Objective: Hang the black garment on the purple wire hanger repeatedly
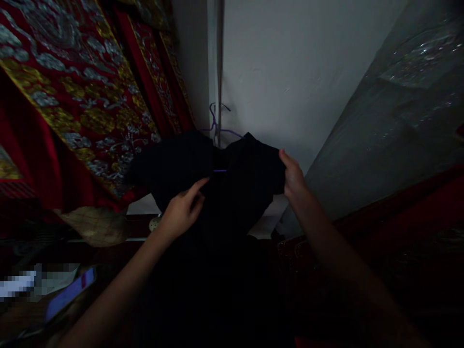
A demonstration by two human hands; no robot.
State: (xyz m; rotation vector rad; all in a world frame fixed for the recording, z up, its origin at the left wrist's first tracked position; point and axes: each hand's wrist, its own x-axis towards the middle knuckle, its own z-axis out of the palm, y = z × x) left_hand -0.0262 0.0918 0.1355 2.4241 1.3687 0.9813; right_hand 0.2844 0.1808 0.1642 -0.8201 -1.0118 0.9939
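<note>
A dark short-sleeved shirt (232, 208) hangs in front of me on a purple wire hanger (232, 131), whose hook stands above the collar against a pale upright post. At the front opening, just below the collar, my left hand (183, 208) pinches the cloth between thumb and curled fingers. My right hand (293, 175) grips the edge of the sleeve on the right, thumb on top, fingers behind the fabric. The lower part of the shirt is lost in the dark.
Red cloth with gold and silver embroidery (97, 96) hangs at the left. Behind the shirt is a pale wall (282, 72). Clear plastic sheeting (395, 111) covers something at the right. A lit phone (70, 294) lies at the lower left. The room is dim.
</note>
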